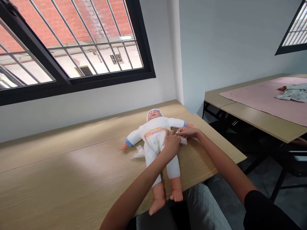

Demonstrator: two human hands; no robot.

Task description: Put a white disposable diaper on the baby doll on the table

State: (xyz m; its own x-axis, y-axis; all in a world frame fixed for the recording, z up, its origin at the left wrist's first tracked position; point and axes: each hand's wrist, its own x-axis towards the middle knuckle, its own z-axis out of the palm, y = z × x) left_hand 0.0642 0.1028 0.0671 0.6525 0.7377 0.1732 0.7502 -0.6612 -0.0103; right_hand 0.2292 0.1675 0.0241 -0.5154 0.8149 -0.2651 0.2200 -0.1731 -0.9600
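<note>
A baby doll (150, 156) in white clothes with blue cuffs lies on its back on the wooden table (79, 172), its bare feet at the front edge. A white diaper (153, 142) covers its hips, with a side flap (139, 152) spread on the table at the left. My left hand (172, 142) rests on the diaper's front near the waist, fingers bent; whether it grips anything is unclear. Beside it, my right hand (187, 132) is closed in a pinch at the diaper's right side, on a small white piece that looks like its tab.
Behind the table stand a white wall (165, 64) and a barred window (96, 54). At the right, another table (268, 123) bears a pink cloth (259, 95) and a pale patterned garment (294, 92). A dark chair (290, 166) is below it.
</note>
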